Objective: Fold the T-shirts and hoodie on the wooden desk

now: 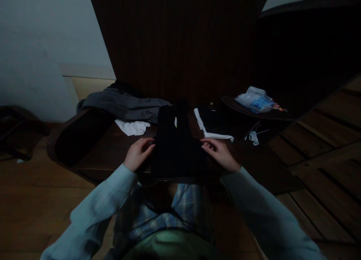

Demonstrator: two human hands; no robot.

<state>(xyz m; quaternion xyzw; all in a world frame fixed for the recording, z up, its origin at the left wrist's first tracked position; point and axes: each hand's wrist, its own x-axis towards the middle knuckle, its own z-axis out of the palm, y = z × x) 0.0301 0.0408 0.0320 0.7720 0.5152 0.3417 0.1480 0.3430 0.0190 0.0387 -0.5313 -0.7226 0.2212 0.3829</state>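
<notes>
A black garment [179,154] lies spread on the dark wooden surface in front of me, with a small white and yellow patch on its upper part. At its left edge, my left hand [140,151] has thumb and fingertips closed on the cloth. My right hand [220,153] grips the opposite edge, its fingers curled. Dim light hides the garment's folds and exact kind. Just beyond my right hand is a folded black cloth with a white border [213,124].
Grey clothing [126,104] is heaped at the back left, above a crumpled white cloth [134,127]. On a small shelf to the right sits a clear and blue plastic package [256,100]. A tall dark wooden panel [180,41] rises behind. Slatted wood [318,136] is at right.
</notes>
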